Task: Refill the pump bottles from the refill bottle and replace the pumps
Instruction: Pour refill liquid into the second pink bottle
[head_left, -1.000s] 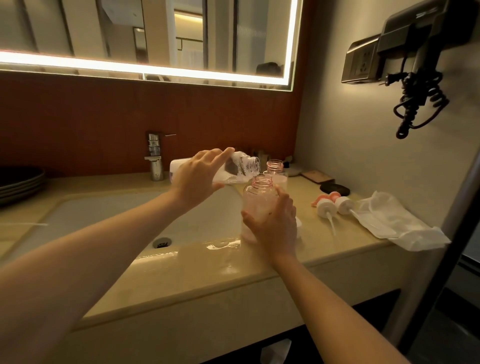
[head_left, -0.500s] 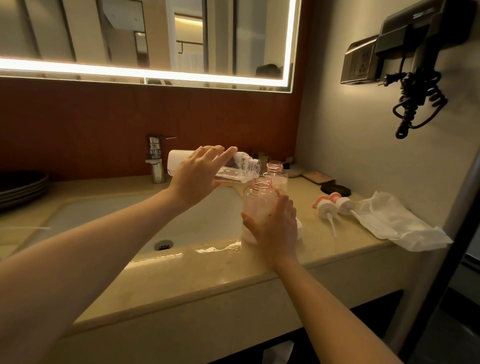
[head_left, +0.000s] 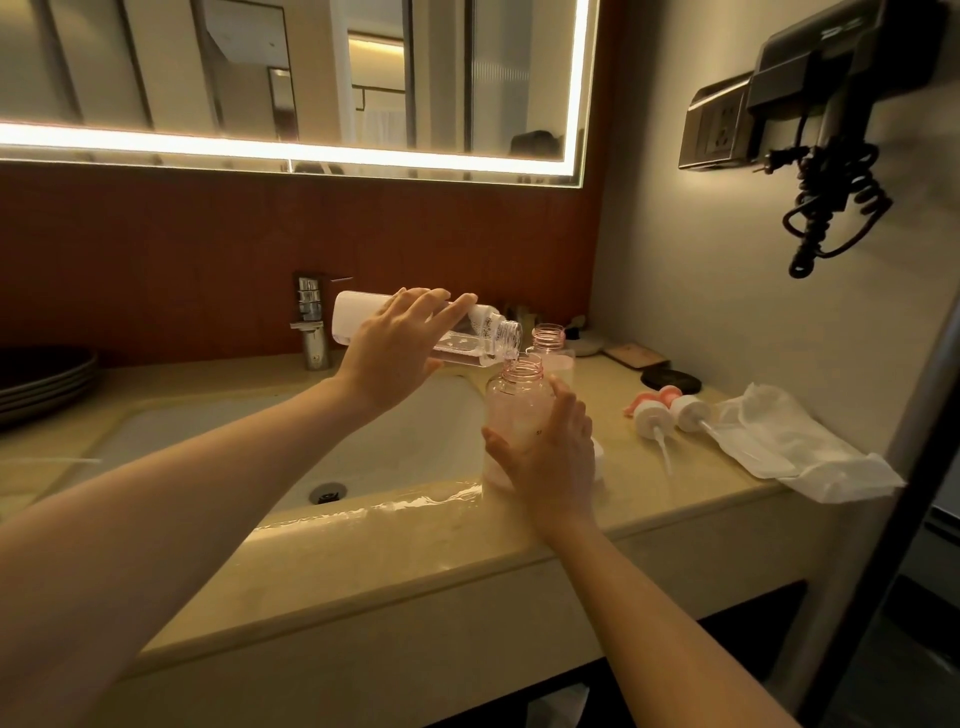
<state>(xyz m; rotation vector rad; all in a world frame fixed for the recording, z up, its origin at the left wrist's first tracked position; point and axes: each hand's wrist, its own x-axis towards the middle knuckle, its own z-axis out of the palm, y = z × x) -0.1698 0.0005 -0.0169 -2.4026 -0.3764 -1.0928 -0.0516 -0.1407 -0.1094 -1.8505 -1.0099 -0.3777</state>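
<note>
My left hand holds the clear refill bottle tipped nearly level, its open mouth just over the neck of a pink pump bottle. My right hand grips that open bottle from the front as it stands on the counter by the sink's right rim. A second open pink bottle stands right behind it. Two white and pink pumps lie on their sides on the counter to the right, their tubes pointing toward me.
The sink basin with its drain lies left of the bottles, the chrome faucet behind it. A crumpled white bag lies at the counter's right end. Dark plates are stacked far left. A coiled cord hangs on the right wall.
My left hand has raised the refill bottle's base, tipping it further so the mouth points down over the front pink bottle. My right hand has kept its grip on that bottle.
</note>
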